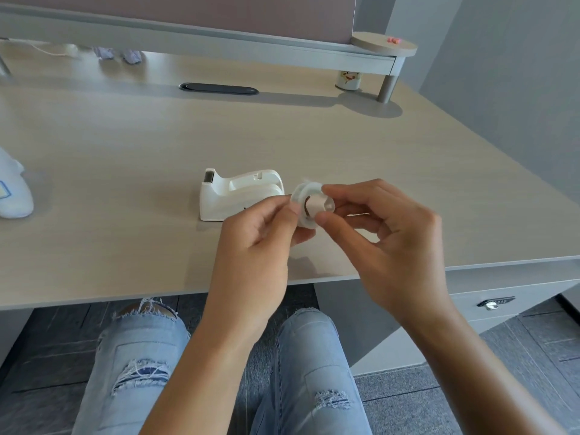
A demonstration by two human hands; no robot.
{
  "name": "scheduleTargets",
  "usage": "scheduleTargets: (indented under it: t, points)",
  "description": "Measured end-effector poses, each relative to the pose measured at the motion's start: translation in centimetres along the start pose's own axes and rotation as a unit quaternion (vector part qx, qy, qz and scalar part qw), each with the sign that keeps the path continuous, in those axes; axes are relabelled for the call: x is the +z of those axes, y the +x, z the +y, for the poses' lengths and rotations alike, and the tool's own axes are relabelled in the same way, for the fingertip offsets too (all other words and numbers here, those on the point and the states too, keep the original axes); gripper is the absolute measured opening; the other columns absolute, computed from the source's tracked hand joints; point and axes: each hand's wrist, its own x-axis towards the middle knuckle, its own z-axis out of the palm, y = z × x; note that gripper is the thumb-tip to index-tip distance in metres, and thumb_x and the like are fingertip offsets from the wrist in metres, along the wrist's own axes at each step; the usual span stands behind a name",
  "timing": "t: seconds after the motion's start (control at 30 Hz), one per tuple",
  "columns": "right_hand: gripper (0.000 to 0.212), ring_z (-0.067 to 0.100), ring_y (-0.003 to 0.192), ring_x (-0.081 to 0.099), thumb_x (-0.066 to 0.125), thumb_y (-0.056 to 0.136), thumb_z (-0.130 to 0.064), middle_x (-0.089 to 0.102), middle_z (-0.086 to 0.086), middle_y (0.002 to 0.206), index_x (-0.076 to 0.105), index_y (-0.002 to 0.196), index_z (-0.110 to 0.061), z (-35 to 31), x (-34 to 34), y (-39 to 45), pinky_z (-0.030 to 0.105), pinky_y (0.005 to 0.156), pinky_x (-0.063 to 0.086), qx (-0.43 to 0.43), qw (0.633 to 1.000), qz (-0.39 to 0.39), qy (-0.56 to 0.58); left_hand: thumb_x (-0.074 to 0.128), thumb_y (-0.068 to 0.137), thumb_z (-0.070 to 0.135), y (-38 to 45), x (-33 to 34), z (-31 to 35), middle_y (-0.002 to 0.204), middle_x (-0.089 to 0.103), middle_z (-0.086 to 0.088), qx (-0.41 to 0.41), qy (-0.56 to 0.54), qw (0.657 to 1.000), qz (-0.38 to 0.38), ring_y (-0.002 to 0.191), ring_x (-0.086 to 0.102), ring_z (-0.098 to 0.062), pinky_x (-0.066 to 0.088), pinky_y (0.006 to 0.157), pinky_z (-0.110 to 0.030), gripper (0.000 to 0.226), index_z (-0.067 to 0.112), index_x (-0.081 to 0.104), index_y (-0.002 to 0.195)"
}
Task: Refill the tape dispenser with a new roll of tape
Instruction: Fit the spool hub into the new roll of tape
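Observation:
A white tape dispenser (233, 194) stands on the pale wooden desk (125, 146), its cutter at the left end and its cradle empty. Just right of it, above the desk, both hands hold a roll of clear tape (302, 199) with a white spindle hub (320, 205) pushed partly into its core. My left hand (260, 246) pinches the roll's left rim. The thumb and forefinger of my right hand (386, 233) grip the hub from the right. The roll's far side is hidden by fingers.
A white soft object (12, 189) lies at the desk's left edge. A raised shelf (219, 42) runs along the back, with a small printed cup (347, 80) under its round right end. A dark cable slot (219, 88) sits mid-back. A drawer lock (494, 302) shows below right.

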Motion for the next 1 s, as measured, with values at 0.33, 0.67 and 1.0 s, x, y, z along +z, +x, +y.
scheduleTargets:
  t: [0.33,0.67,1.0]
  points:
    - [0.021,0.009,0.079,0.076,0.083,0.089,-0.006,0.075,0.003,0.093,0.082,0.11,-0.006,-1.0,0.4,0.4,0.027,0.078,0.064,-0.054,0.996,0.022,-0.067,0.054,0.108,0.014,-0.3,0.2,0.7,0.098,0.083,-0.003,0.035,0.046,0.998,0.026,0.09,0.078,-0.013,0.06,0.096,-0.054,0.027,0.014,0.08,0.104]
    - [0.021,0.01,0.079,0.076,0.084,0.088,-0.006,0.075,0.002,0.091,0.082,0.109,-0.008,-1.5,0.9,0.6,0.021,0.077,0.063,-0.03,0.997,0.029,-0.064,0.053,0.107,0.017,-0.6,0.7,0.7,0.093,0.083,0.002,0.048,0.083,0.994,0.061,0.09,0.081,-0.012,0.061,0.094,-0.049,0.026,0.013,0.078,0.103]
    - [0.018,0.012,0.079,0.076,0.085,0.086,-0.012,0.078,-0.004,0.09,0.083,0.103,-0.018,-2.5,1.1,1.0,0.019,0.075,0.061,0.073,0.997,0.032,0.014,0.054,0.107,0.017,-1.3,1.6,0.6,0.092,0.082,0.004,0.113,0.116,0.981,0.108,0.089,0.079,-0.013,0.062,0.084,-0.037,0.023,0.011,0.077,0.108]
